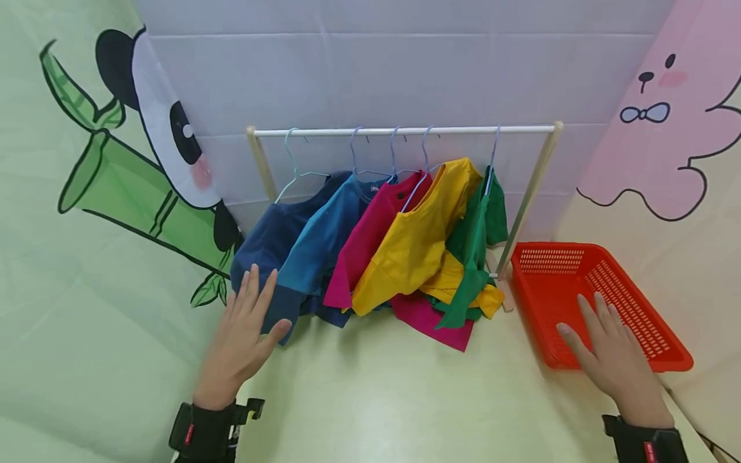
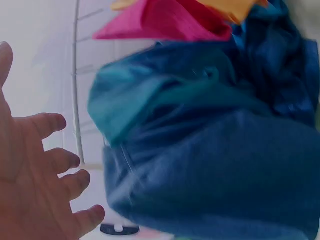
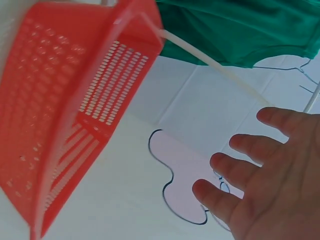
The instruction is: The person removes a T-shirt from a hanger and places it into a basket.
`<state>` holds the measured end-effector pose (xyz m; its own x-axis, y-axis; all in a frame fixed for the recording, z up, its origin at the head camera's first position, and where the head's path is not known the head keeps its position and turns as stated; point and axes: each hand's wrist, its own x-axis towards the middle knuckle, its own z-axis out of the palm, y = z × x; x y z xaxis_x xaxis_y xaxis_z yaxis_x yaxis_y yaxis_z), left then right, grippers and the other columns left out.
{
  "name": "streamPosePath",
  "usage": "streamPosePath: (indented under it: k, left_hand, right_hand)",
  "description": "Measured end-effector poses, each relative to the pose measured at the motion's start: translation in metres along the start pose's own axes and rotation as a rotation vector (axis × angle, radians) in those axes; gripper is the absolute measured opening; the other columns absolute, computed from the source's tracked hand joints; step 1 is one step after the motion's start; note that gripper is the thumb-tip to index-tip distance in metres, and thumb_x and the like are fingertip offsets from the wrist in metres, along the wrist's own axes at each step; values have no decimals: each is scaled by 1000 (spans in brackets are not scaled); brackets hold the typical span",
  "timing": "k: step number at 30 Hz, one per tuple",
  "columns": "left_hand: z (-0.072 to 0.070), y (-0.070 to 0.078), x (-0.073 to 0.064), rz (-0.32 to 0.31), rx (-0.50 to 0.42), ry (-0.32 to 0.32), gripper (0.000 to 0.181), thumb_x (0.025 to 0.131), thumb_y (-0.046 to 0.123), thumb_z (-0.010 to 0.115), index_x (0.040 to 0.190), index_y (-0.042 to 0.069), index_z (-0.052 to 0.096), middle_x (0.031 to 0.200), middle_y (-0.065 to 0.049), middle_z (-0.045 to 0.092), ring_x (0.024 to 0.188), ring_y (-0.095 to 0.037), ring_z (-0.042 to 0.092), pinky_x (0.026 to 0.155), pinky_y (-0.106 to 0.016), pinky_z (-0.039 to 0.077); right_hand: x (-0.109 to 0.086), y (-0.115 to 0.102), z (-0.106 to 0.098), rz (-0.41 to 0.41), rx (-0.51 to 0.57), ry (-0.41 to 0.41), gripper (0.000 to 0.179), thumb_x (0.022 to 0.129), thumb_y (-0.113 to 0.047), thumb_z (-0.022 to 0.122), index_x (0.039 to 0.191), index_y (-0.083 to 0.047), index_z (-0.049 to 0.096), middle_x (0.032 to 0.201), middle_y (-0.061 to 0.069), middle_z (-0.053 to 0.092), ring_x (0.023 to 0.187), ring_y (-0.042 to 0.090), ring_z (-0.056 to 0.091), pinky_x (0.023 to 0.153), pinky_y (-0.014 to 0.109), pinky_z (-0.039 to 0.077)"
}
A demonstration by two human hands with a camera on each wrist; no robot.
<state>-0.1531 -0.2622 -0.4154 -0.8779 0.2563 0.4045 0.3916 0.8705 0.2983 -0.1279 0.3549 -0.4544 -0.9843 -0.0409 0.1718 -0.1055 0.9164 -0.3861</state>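
Note:
Small shirts hang from a white clothes rack [image 1: 382, 132]: a dark blue shirt [image 1: 278, 225], a lighter blue shirt [image 1: 321, 238], a magenta shirt [image 1: 370, 241], a yellow shirt [image 1: 422, 238] and a green shirt [image 1: 475, 238]. My left hand [image 1: 240, 341], fingers spread, is in front of the dark blue shirt and holds nothing. In the left wrist view, a gap shows between its fingers and the blue cloth [image 2: 215, 165]. Over the front of a red basket [image 1: 556, 308] is my right hand [image 1: 613, 360], fingers extended, with nothing in it.
The rack stands on a pale table [image 1: 393, 399], its right post [image 1: 529, 199] close beside the basket. A magenta garment end [image 1: 437, 325] lies below the hanging shirts. Cloth walls with a printed panda [image 1: 168, 135] and a pink printed animal [image 1: 654, 141] surround the table.

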Motion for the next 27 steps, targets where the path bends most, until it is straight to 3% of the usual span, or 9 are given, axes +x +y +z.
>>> streamPosePath:
  k: [5,11,14,20,25,27]
  left_hand:
    - [9,31,23,73,-58,54,87,106,71,40,173,19,19,178,-19,10,164,-40,10,127,-66,14]
    - [28,73,45,133,-136,48,92,101,79,30,173,21,22,178,-14,16,163,-38,20,125,-66,23]
    - [41,94,55,179,-197,29,91,101,77,36,172,21,24,178,-11,20,161,-36,29,123,-63,31]
    - [66,133,73,237,-307,-56,87,103,58,61,171,16,26,178,-7,21,157,-34,37,117,-58,42]
    - [80,157,84,271,-355,-128,85,103,47,68,171,17,27,178,-7,23,158,-32,35,118,-56,43]
    - [84,165,86,284,-360,-147,84,103,47,67,171,18,27,177,-7,24,158,-32,36,119,-54,42]
  right_hand:
    - [23,-16,-10,-56,9,66,84,112,-49,48,168,4,14,170,39,9,157,59,4,120,78,8]
    - [52,-39,-22,-102,-6,111,82,112,-50,48,169,0,19,169,36,18,153,60,21,110,82,27]
    - [69,-50,-29,-108,11,117,81,112,-50,48,170,-1,18,169,36,21,148,63,29,105,83,34]
    - [110,-71,-47,-81,131,83,82,113,-51,45,169,0,15,167,36,24,144,63,35,100,81,41]
    - [148,-85,-53,-105,337,86,78,114,-46,47,167,2,18,165,36,30,143,61,38,105,78,41]
    - [162,-90,-53,-104,430,81,76,114,-46,47,167,2,21,164,34,35,141,57,43,109,71,44]
